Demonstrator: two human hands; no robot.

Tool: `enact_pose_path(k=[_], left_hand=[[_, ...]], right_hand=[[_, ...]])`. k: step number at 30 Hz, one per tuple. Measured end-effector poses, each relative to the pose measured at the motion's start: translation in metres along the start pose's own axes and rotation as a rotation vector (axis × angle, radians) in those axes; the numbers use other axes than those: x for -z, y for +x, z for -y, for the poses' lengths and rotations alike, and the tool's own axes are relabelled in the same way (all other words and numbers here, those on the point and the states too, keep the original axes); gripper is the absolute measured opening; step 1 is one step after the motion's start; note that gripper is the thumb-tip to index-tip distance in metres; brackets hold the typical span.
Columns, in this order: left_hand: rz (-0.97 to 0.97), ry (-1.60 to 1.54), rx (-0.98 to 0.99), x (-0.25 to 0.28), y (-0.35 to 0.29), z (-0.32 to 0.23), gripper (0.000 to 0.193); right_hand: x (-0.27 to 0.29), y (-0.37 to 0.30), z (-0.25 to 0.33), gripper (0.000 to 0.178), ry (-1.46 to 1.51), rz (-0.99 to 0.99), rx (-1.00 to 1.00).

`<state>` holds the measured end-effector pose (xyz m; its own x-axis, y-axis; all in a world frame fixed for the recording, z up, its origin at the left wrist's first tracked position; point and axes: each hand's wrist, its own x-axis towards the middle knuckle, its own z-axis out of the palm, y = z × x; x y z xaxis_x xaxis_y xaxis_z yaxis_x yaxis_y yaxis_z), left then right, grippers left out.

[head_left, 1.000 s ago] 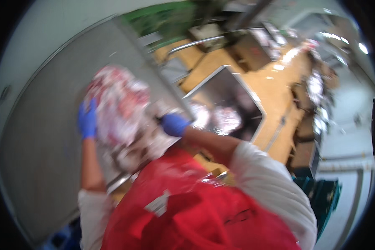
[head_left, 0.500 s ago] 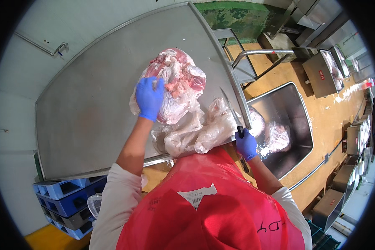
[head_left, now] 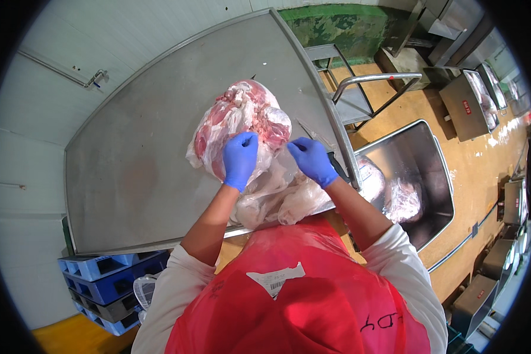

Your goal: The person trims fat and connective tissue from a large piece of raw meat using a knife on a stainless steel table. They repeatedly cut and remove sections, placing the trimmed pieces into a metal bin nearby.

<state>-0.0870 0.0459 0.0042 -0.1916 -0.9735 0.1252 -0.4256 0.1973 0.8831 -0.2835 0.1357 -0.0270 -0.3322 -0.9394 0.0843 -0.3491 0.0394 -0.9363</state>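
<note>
A large piece of raw meat (head_left: 212, 127), red with white fat, lies on the steel table. Clear plastic bag film (head_left: 283, 171) spreads from its near side toward the table edge. My left hand (head_left: 240, 162), in a blue glove, is closed at the meat's near edge, pinching the film. Just right of the meat, my right hand (head_left: 314, 162), also gloved in blue, is closed on the film, which stretches between both hands. Beside my right hand lies a knife (head_left: 335, 160) with a black handle, partly hidden by that hand. More crumpled plastic (head_left: 304, 199) lies in front of my apron.
The steel table (head_left: 135, 135) has a raised rim. To its right stand a deep steel bin (head_left: 433, 183) holding wrapped meat (head_left: 402, 199) and a metal cart (head_left: 354, 103). Blue pallets (head_left: 103, 268) are stacked at lower left. More steel bins (head_left: 466, 109) stand farther right.
My right hand has put the knife down on the table and moved left to the plastic by the meat. My left hand has shifted right and nearer, and has closed.
</note>
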Motion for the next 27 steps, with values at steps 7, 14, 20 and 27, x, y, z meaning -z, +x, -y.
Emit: enact_pose_path(k=[7,14,20,27], left_hand=[[-0.041,0.124,-0.136,0.000,-0.043,-0.014,0.020],[0.011,0.157,-0.157,0.042,-0.062,-0.023,0.040],[-0.064,0.571,-0.315,0.037,-0.039,-0.001,0.075],[-0.083,0.648,-0.355,0.040,-0.030,0.006,0.069]], right_hand=[[-0.046,0.045,0.055,0.039,0.384,0.337,-0.644],[-0.059,0.062,0.048,0.034,-0.319,0.398,-0.056],[-0.054,0.118,0.047,0.028,-0.184,0.296,0.068],[-0.064,0.096,0.037,0.018,0.298,0.151,-0.118]])
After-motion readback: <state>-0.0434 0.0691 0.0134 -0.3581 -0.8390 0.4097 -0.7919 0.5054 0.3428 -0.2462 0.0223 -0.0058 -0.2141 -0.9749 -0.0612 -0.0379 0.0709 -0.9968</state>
